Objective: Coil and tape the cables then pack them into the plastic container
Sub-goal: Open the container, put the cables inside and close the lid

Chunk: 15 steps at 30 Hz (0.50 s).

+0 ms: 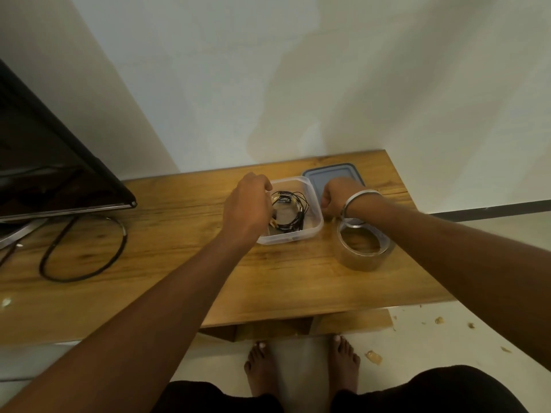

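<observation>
Black coiled cables flat in plastic container; left hand seemingly pinching them; right hand fisted.

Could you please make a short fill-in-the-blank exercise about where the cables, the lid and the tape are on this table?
1. The coiled black cables lie inside the clear plastic ____.
2. The blue-grey lid lies on the wooden table, so the container is ____.
3. The roll of tape stands to the ____ of the container.
4. The left hand is at the container's ____ wall.

Missing words: container; open; right; left
</observation>
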Tool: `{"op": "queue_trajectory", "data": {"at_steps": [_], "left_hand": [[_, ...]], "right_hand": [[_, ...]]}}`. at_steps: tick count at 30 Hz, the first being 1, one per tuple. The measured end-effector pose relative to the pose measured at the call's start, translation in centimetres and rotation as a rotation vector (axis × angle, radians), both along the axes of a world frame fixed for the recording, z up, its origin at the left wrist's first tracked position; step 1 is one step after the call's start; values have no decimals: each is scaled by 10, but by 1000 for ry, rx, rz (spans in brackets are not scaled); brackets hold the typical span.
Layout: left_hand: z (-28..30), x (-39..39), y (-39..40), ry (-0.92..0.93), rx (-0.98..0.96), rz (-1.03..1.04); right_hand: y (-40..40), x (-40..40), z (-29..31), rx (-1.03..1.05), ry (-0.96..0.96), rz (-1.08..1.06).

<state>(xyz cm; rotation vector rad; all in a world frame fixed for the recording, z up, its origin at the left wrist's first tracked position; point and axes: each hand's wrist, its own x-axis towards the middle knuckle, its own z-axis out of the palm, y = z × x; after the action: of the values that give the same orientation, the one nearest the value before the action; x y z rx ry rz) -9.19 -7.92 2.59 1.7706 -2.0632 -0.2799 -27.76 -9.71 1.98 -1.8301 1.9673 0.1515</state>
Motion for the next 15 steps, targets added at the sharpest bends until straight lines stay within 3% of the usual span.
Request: {"op": "queue_trajectory", "data": {"at_steps": [4, 15], "left_hand": [[-8, 12, 2, 114, -4, 15], [-21, 26, 10, 331, 90, 137]], "right_hand": [[-3, 7, 1, 1, 115, 49], [12, 3, 9, -254, 138, 112]]}}
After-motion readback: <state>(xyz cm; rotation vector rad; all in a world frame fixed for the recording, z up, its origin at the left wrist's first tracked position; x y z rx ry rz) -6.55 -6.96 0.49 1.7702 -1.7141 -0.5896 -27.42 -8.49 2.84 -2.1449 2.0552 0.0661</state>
